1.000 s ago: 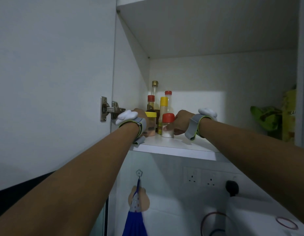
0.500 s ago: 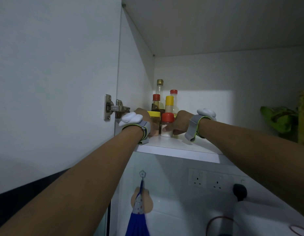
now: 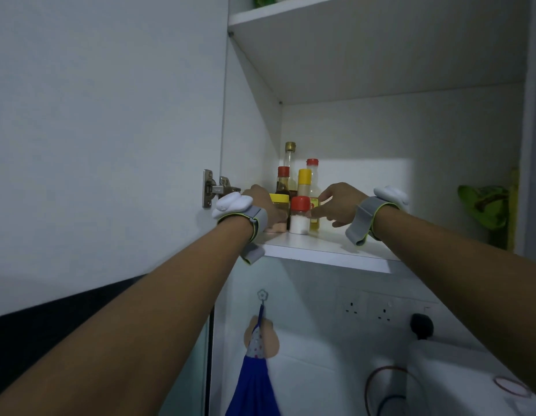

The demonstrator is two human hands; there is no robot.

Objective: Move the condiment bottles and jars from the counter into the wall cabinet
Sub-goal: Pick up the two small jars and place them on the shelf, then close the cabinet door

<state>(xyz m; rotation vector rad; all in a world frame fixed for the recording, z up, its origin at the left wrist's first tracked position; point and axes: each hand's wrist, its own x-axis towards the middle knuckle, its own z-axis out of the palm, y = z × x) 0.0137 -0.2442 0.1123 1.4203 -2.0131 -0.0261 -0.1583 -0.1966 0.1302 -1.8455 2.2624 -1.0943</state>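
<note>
Both arms reach up into the open wall cabinet. My left hand [image 3: 265, 205] is wrapped around a yellow-lidded jar [image 3: 279, 199] that stands on the lower shelf [image 3: 329, 250]. Right of it stands a red-capped jar [image 3: 300, 217] with white contents. My right hand [image 3: 338, 205] hovers just right of that jar, fingers apart, fingertips close to it and to a yellow oil bottle [image 3: 314, 217] behind. Further back in the left corner stand a gold-capped glass bottle [image 3: 290, 157], a dark sauce bottle [image 3: 283, 181], a yellow-capped shaker [image 3: 304, 180] and a red-capped bottle [image 3: 312, 168].
The cabinet door [image 3: 110, 130] stands open at the left on its hinge [image 3: 214, 189]. A green bag [image 3: 485, 208] lies at the shelf's right end. Below are wall sockets [image 3: 368, 309], a black plug [image 3: 421, 325] and a blue cloth [image 3: 254, 382] on a hook.
My right hand has let go of the red-capped jar and drawn back to the right with fingers spread. My left hand stays on the yellow-lidded jar. The view has tilted.
</note>
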